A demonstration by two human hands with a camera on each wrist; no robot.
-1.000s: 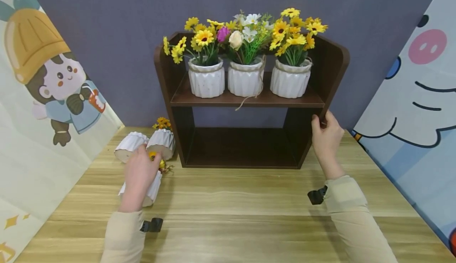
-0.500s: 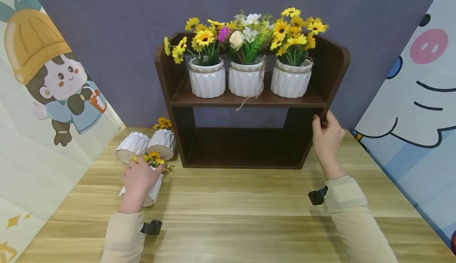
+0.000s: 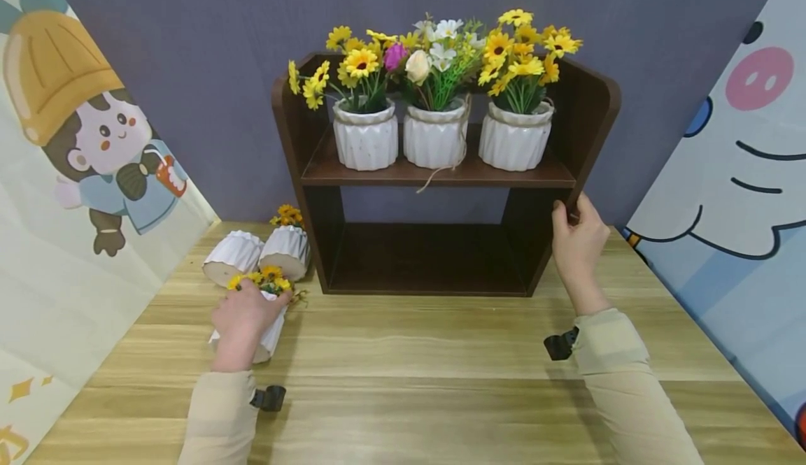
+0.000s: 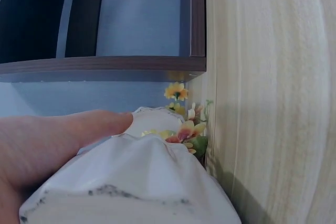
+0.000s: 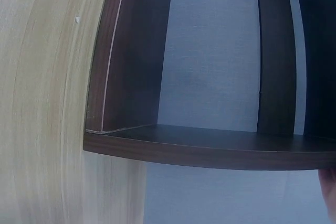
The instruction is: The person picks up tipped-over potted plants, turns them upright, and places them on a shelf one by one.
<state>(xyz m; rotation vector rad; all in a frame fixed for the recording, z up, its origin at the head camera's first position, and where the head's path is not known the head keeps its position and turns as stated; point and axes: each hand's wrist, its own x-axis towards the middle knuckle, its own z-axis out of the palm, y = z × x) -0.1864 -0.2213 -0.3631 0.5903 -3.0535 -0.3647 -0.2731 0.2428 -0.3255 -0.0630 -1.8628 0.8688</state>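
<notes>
My left hand (image 3: pixel 242 318) is over the front white flower pot (image 3: pixel 272 335), which lies on its side with yellow flowers (image 3: pixel 271 280) pointing away from me. In the left wrist view, my thumb (image 4: pixel 100 124) lies along the pot's ribbed wall; the fingers on its far side are hidden. My right hand (image 3: pixel 581 238) grips the right side panel of the dark brown shelf (image 3: pixel 428 291), thumb on the inner face. Only a bit of that hand shows at the right wrist view's edge. Two more pots (image 3: pixel 234 255) lie on their sides behind the front one.
Three upright white pots (image 3: pixel 434 136) with yellow, white and pink flowers stand on the shelf's upper board. Twine (image 3: pixel 441 175) hangs over its front edge. The shelf stands on a wood-grain table (image 3: pixel 428 381) against a grey-blue wall (image 3: pixel 220 66), between printed side panels.
My left hand has drawn back towards me, from close to the rear pots down onto the front pot, uncovering its yellow flowers. The right hand keeps its grip on the shelf.
</notes>
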